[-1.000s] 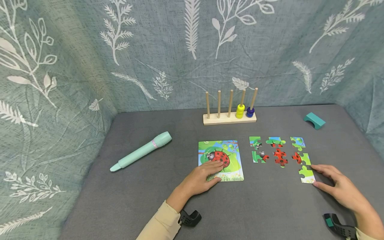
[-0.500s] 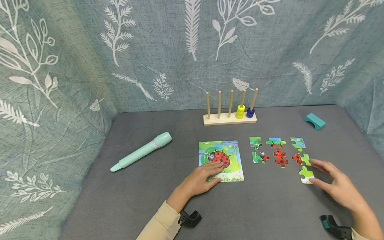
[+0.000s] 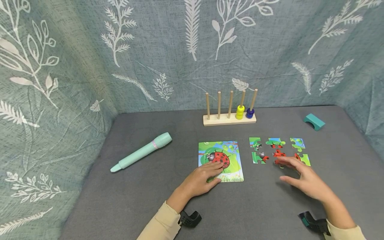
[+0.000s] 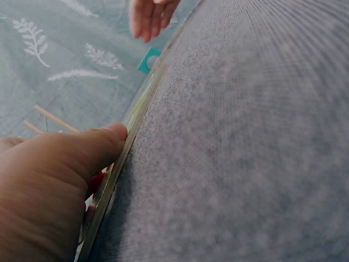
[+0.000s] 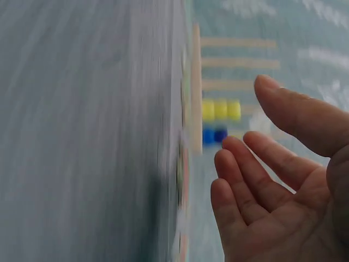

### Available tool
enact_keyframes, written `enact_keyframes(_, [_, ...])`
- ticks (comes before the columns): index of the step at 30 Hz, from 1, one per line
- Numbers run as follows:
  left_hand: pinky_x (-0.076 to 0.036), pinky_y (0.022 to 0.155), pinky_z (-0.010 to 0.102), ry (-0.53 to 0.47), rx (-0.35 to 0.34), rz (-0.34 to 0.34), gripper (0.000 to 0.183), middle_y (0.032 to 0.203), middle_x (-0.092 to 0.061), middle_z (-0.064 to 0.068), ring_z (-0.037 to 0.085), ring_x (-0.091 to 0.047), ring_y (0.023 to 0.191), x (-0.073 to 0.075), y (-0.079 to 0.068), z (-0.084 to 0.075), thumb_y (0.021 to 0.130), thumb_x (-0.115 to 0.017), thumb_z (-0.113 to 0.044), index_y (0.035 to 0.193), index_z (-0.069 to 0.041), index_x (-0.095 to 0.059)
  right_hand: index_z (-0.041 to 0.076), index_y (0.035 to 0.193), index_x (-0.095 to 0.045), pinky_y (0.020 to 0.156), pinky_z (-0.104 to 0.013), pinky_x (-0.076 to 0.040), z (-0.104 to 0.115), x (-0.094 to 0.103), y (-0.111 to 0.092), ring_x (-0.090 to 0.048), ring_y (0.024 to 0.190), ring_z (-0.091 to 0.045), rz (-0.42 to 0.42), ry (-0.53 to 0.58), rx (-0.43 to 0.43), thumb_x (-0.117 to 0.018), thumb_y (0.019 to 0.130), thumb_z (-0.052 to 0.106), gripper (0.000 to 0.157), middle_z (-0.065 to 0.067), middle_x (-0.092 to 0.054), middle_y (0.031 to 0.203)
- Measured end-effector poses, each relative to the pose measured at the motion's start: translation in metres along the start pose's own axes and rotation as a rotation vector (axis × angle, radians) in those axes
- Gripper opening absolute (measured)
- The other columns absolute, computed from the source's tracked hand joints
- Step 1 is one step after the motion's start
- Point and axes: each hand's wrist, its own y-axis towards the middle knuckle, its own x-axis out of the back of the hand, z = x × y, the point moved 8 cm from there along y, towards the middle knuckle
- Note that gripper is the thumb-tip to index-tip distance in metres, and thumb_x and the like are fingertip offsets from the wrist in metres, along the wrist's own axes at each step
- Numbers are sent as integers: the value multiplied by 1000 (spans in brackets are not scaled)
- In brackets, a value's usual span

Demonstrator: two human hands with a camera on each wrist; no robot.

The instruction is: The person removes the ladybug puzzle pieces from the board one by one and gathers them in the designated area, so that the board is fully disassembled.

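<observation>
My left hand [image 3: 198, 178] rests on the lower left of a square ladybug picture board [image 3: 235, 171], fingers lying over the printed ladybug. In the left wrist view the thumb [image 4: 103, 142] lies along the board's edge. Jigsaw pieces are spread in spaced rows to the right: a green corner piece [image 3: 255, 142], a blue-green top piece [image 3: 275, 142] and others. Above the lower ones hovers my right hand [image 3: 304, 180], fingers apart from the thumb and nothing between them. It partly covers the red ladybug-body piece [image 3: 279, 153] and the right-side piece [image 3: 305, 159]; the lower corner piece is hidden behind it.
An abacus-like peg stand [image 3: 219, 120] with yellow and blue rings stands at the back. A teal arch block [image 3: 314, 121] lies at the back right, and a mint-green toy microphone or pen-like stick [image 3: 141, 152] lies at left. A leaf-patterned curtain [image 3: 168, 40] borders the table.
My right hand, which was touching the right-hand puzzle pieces, has lifted off and moved left over the lower rows. The left hand stays on the picture board.
</observation>
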Motion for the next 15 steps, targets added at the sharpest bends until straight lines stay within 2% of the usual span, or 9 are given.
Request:
enact_keyframes(3, [-31, 117, 28, 10, -5, -4, 41, 140, -52, 4, 21, -45, 133, 0, -1, -1, 94, -61, -26, 130, -7, -58, 2, 131, -52, 93, -2, -38, 11, -18, 15, -50, 112, 9, 44, -5, 27, -75, 80, 9, 57, -10, -58, 126])
enact_keyframes(6, [-30, 117, 28, 9, -18, -21, 41, 140, -52, 5, 22, -45, 133, 0, -2, -2, 93, -61, -25, 130, -7, -59, 3, 129, -54, 94, -6, -41, 20, -38, 28, -53, 112, 2, 83, -19, 41, -76, 81, 14, 54, -10, -59, 124])
enact_keyframes(11, [-34, 115, 31, 2, -11, -80, 41, 137, -55, 4, 23, -48, 131, 3, -4, 2, 91, -65, -24, 128, -7, -61, 3, 129, -55, 96, -32, -50, 35, -72, 49, -57, 112, -23, 163, 11, 60, -74, 82, 17, 52, -10, -59, 125])
enact_keyframes(15, [-37, 113, 34, -20, 34, -119, 44, 136, -56, 6, 22, -50, 128, 8, -11, 10, 88, -67, -24, 129, -6, -60, 2, 129, -55, 97, -45, -49, 45, -95, 61, -57, 115, -28, 220, 30, 63, -73, 83, 19, 52, -10, -58, 126])
